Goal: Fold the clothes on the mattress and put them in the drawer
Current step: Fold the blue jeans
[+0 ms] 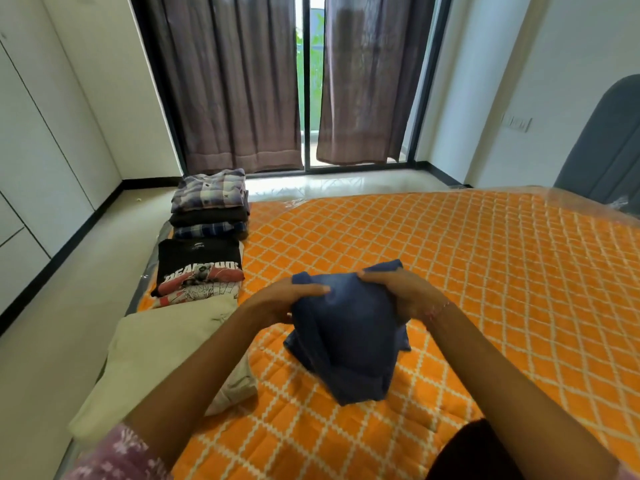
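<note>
A dark blue garment point(349, 337) is bunched up above the orange checked mattress point(467, 271), near its front middle. My left hand point(284, 299) grips its upper left edge, and my right hand point(398, 292) grips its upper right edge. The lower part of the cloth hangs down and touches the mattress. Along the mattress's left side lie a folded beige garment point(162, 355), a folded black printed T-shirt point(199, 268) on top of a red-and-white one, and a stack of folded plaid and dark shirts point(211, 206).
White wardrobe doors and drawers point(41, 174) line the left wall across a strip of pale floor. Brown curtains point(235, 81) hang over a glass door at the back. A grey headboard point(609, 150) stands at the right.
</note>
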A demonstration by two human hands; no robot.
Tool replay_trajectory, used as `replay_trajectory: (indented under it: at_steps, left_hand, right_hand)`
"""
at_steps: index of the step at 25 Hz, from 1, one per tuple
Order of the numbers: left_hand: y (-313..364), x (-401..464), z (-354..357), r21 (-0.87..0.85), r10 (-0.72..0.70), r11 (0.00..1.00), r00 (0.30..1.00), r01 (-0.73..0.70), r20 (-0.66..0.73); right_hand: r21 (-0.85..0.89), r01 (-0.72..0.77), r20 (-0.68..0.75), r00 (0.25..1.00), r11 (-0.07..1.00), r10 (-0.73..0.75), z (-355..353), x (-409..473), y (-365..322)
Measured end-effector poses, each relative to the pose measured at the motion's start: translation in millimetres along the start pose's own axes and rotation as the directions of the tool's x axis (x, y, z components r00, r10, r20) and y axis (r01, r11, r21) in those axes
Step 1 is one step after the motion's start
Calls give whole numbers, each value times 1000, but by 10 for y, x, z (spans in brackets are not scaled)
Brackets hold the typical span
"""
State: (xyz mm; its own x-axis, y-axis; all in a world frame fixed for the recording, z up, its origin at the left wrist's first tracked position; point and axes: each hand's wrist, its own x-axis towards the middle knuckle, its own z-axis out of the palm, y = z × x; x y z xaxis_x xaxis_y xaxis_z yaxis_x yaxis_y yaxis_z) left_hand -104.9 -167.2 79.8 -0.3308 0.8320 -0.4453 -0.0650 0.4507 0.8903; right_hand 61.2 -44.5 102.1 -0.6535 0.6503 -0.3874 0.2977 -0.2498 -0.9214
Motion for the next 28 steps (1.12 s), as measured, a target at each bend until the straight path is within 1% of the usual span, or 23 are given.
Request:
replay_trajectory:
  at_steps: [1,2,3,5,7,8,9,11,13,14,15,16,17,18,19,20,21,22,23,24,25,26,28]
  left_hand:
    - [85,18,16,100,-19,995,999,22,-30]
    - [192,28,56,118,0,993,996,11,-93]
    - [340,51,64,67,34,997,985,-23,-171]
    - [672,152,-32,-200,114,964,955,-172,-275]
    - [976,231,-118,-526,172,793,940,-309,-294]
    - [1096,258,-139,-615,212,699,927,-365,-309]
    - [1195,251,-148,-668,253,619,910,-413,-329]
    - [1448,162,-136,-762,370,455,876,-461,-309]
    - [1758,27,-173,-828,520,295,807,-476,-279]
    - [1914,-33,-225,-818,567,289,778,-497,-272]
    - [2057,-72,-288,-748,584,399,776,-531,-239]
    - [2179,-97,-329,-602,566,587,806,-542,-173]
    - [2262,-102,-355,-393,518,760,848,-518,-114]
    - [2325,-108,-372,-230,450,858,888,-459,-94]
    - [2343,-112,-393,-164,387,901,915,-401,-111]
    - [2350,-104,-400,-193,340,913,932,-359,-124]
    - [2329,-87,-411,-300,341,882,932,-363,-125]
    - [2308,-73,-394,-437,396,805,912,-401,-106]
    - [2287,-42,-386,-529,459,726,882,-440,-104]
    - [2268,-31,-373,-563,500,683,860,-465,-104]
    - [2272,-48,-349,-533,511,700,855,-475,-91]
    - [2299,-53,-343,-455,470,773,881,-443,-59]
    - [2354,-58,-322,-259,324,909,945,-326,-52]
  right_hand:
    - [-84,66,-54,996,994,-70,-26,44,-190]
    - [-154,127,-119,982,980,-146,-57,85,-375]
    - [-205,179,-181,959,962,-217,-90,101,-574]
    - [-262,243,-281,907,934,-314,-185,121,-929]
    - [-369,239,-308,881,898,-361,-288,104,-1240]
    - [-395,235,-295,883,888,-364,-329,98,-1396]
    - [-356,233,-275,900,905,-339,-361,89,-1528]
    - [-92,312,-189,927,946,-324,-385,53,-1816]
    - [205,447,-87,894,871,-439,-410,3,-2092]
    - [291,479,-35,870,828,-491,-409,5,-2184]
    - [306,497,11,851,812,-525,-390,5,-2247]
    - [218,495,32,858,841,-513,-375,18,-2261]
    - [83,462,10,886,883,-464,-365,65,-2256]
    - [-26,409,-61,910,912,-410,-367,88,-2257]
    - [-72,353,-149,921,933,-360,-388,110,-2248]
    - [-28,333,-207,920,942,-331,-411,131,-2251]
    - [68,356,-224,916,932,-333,-435,155,-2274]
    - [187,402,-214,907,897,-362,-436,139,-2301]
    - [297,442,-173,897,846,-408,-438,123,-2336]
    - [340,459,-138,888,821,-440,-433,98,-2362]
    - [311,445,-72,892,840,-446,-435,74,-2383]
    - [202,399,-39,916,894,-400,-444,22,-2386]
    - [4,275,-33,961,961,-275,-523,-23,-2402]
